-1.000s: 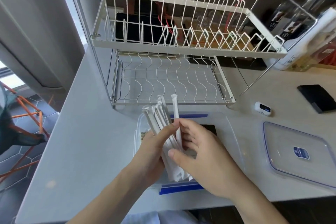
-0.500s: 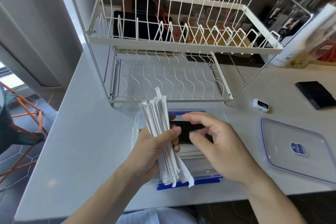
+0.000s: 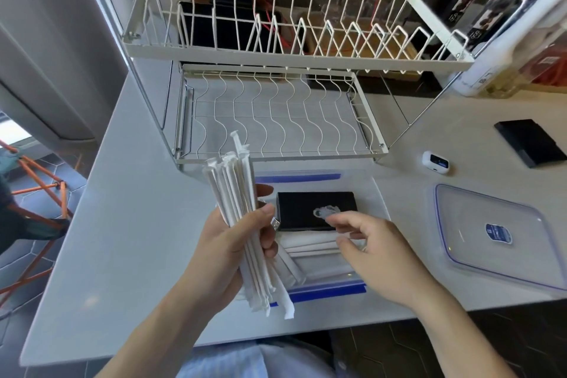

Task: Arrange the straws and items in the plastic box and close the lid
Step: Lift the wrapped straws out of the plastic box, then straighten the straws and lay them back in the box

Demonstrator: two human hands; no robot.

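Observation:
My left hand [image 3: 227,248] grips a thick bundle of white paper-wrapped straws [image 3: 236,193], held upright over the left end of the clear plastic box [image 3: 378,193]. In the box lie a black rectangular case [image 3: 306,209] and several wrapped straws [image 3: 310,247] laid flat in front of it. My right hand [image 3: 380,255] hovers over the box's right half with its fingers loosely curled and apart. Its index fingertip touches a small clear crinkled piece [image 3: 325,211] on the black case. The clear lid [image 3: 491,233] with a blue badge lies on the counter to the right.
A white two-tier wire dish rack [image 3: 276,120] stands right behind the box. A small white device [image 3: 435,162] and a flat black object [image 3: 530,141] lie at the right rear, with a white bottle [image 3: 506,46] beyond. The counter edge is close in front of the box.
My right hand has left the bundle and moved down and to the right over the box, where flat straws now show. The left hand has lifted the bundle slightly to the left.

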